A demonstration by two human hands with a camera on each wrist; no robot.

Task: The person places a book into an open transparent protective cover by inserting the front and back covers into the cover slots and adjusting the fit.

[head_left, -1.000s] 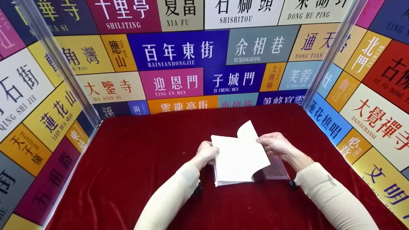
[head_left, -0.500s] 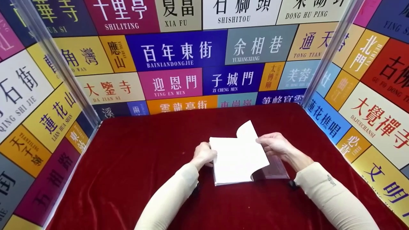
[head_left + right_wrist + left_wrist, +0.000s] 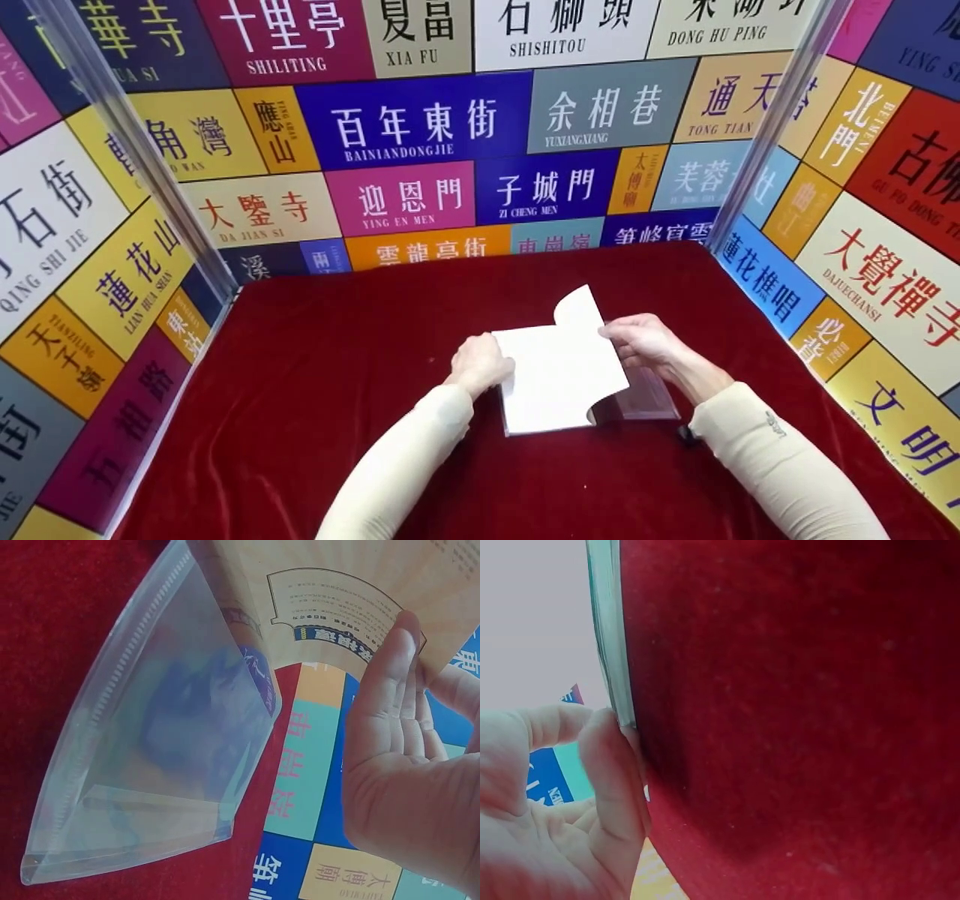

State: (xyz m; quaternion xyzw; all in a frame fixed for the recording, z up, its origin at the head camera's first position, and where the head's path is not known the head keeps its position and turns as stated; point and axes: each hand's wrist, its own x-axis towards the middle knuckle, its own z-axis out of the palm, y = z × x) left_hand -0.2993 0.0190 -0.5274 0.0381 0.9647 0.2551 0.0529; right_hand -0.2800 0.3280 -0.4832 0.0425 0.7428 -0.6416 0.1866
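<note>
A stack of white-backed paper sheets (image 3: 551,375) lies partly over a clear plastic zip pouch (image 3: 649,397). At its left edge my left hand (image 3: 480,365) holds the stack. In the left wrist view, thumb and forefinger pinch the corner of the layered page edge (image 3: 615,652). My right hand (image 3: 649,341) pinches the right edge of the top sheet, which curls upward at its far and near corners. The right wrist view shows that sheet's printed tan underside (image 3: 330,611). Below it, the pouch (image 3: 165,727) gapes toward that camera. What lies within it is blurred.
Dark red velvet cloth (image 3: 337,390) covers the table. Panels with coloured place-name signs (image 3: 420,116) stand behind and on both sides, joined by clear corner posts (image 3: 772,127). A small black object (image 3: 686,433) sits by the right cuff.
The stack's left side has come slightly toward me and its layered edge looks more even. My left hand has shifted a little with it. The right hand has barely moved.
</note>
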